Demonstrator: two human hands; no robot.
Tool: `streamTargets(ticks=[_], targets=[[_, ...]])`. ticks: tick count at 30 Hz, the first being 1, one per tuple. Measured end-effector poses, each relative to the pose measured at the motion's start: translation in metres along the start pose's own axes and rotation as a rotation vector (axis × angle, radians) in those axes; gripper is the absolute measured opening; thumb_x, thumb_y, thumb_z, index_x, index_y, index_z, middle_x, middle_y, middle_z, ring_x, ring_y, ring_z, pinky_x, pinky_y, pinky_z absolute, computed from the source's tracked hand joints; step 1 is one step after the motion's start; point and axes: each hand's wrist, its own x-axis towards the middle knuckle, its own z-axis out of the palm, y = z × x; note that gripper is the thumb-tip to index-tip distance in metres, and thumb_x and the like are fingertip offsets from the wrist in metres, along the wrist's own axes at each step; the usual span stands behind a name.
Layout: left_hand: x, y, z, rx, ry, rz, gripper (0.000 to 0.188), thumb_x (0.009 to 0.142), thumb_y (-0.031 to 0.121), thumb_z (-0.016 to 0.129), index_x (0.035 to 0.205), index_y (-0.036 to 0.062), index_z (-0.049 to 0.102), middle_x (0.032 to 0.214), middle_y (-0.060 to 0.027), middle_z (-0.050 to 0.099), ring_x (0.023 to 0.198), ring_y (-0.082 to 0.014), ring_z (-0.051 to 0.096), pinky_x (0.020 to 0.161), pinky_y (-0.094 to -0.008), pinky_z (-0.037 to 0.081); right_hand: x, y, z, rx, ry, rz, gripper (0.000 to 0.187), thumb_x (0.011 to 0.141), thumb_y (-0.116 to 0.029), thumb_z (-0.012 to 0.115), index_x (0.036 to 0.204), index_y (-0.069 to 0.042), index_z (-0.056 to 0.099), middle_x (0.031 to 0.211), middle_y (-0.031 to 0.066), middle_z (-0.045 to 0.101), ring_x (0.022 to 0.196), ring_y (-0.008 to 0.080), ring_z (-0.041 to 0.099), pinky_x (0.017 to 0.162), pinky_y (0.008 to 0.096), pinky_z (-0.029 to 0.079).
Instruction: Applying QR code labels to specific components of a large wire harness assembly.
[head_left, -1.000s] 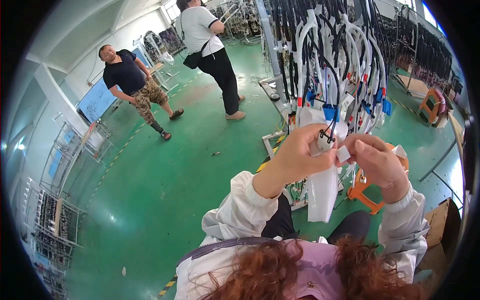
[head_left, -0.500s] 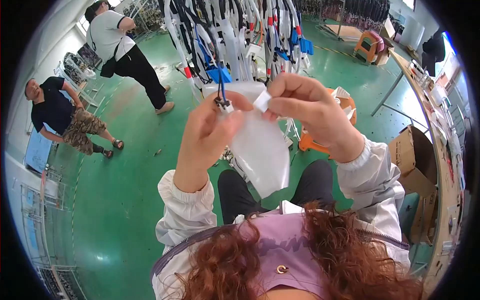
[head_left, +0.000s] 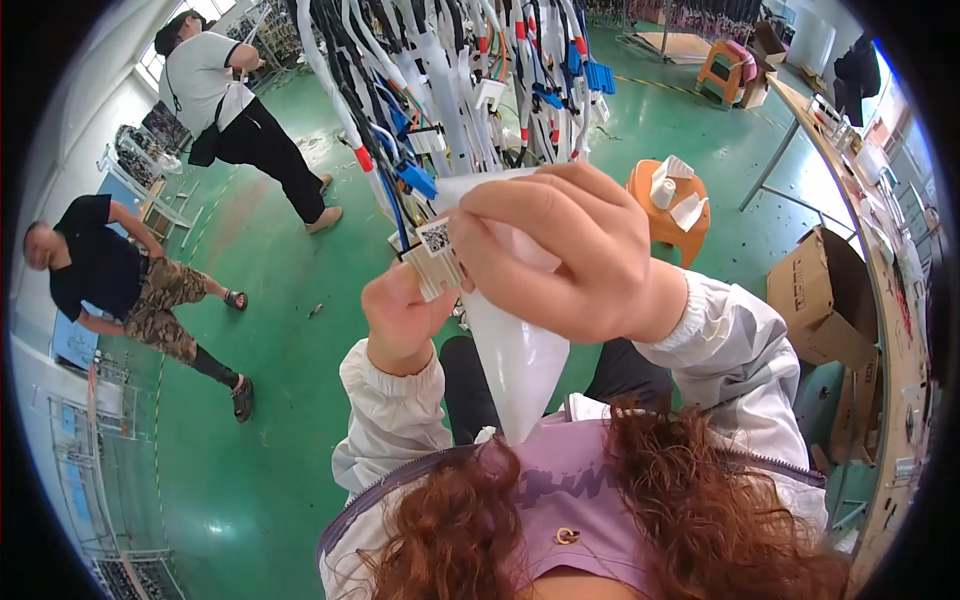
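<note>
We seem to be labelling: our left hand (head_left: 402, 312) grips the connector (head_left: 432, 273), our right hand (head_left: 565, 248) pinches the label (head_left: 436, 237) just above; pressing it flat seems called for.

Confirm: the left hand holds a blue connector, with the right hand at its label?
The colour is wrong: in the head view, the connector in the left hand is off-white. The right hand is indeed at its label.
</note>
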Motion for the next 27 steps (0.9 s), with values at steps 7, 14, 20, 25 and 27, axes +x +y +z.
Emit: streamTargets(ticks=[7, 14, 20, 25, 27], targets=[[-0.005, -0.001, -0.003, -0.046, 0.021, -0.031, 0.047, 0.073, 0.026, 0.054, 0.11, -0.0024, 0.045, 0.101, -0.0078, 0.053, 0.09, -0.0159, 0.052, 0.078, -0.0257, 0.04, 0.002, -0.006, 0.012, -0.104, 0.18, -0.078, 0.017, 0.057, -0.011, 0.061, 0.071, -0.007, 0.052, 0.074, 0.0018, 0.048, 0.055, 0.0113, 0.047, 0.049, 0.0233, 0.035], [-0.008, -0.002, -0.004, -0.061, 0.046, -0.051, 0.062, 0.07, 0.032, 0.059, 0.118, -0.0028, 0.041, 0.108, -0.0089, 0.052, 0.096, -0.0165, 0.052, 0.082, -0.0263, 0.04, 0.0, -0.007, 0.01, -0.097, 0.142, -0.084, 0.018, 0.058, -0.011, 0.061, 0.074, -0.007, 0.054, 0.075, 0.0011, 0.051, 0.06, 0.0122, 0.05, 0.053, 0.0243, 0.033], [-0.01, -0.003, -0.005, -0.046, 0.07, -0.061, 0.073, 0.068, 0.038, 0.062, 0.124, -0.003, 0.038, 0.115, -0.0099, 0.05, 0.102, -0.0174, 0.053, 0.086, -0.027, 0.04, -0.002, -0.007, 0.008, -0.087, 0.127, -0.097, 0.018, 0.058, -0.011, 0.061, 0.074, -0.008, 0.055, 0.077, 0.0013, 0.052, 0.063, 0.0123, 0.052, 0.055, 0.0246, 0.034], [-0.008, -0.006, -0.004, -0.04, 0.042, -0.067, 0.074, 0.068, 0.039, 0.063, 0.125, -0.0018, 0.037, 0.118, -0.0106, 0.049, 0.105, -0.0187, 0.051, 0.088, -0.0287, 0.039, -0.003, -0.007, 0.004, -0.11, 0.13, -0.1, 0.016, 0.059, -0.01, 0.062, 0.074, -0.008, 0.054, 0.078, 0.001, 0.052, 0.062, 0.0118, 0.053, 0.055, 0.0248, 0.034], [-0.007, -0.007, -0.004, -0.04, 0.028, -0.064, 0.074, 0.069, 0.039, 0.063, 0.125, -0.0013, 0.037, 0.118, -0.0109, 0.049, 0.106, -0.0192, 0.051, 0.089, -0.0294, 0.039, -0.003, -0.008, 0.001, -0.109, 0.116, -0.086, 0.016, 0.06, -0.01, 0.062, 0.073, -0.009, 0.054, 0.078, 0.0007, 0.052, 0.062, 0.0116, 0.053, 0.056, 0.0248, 0.034]])
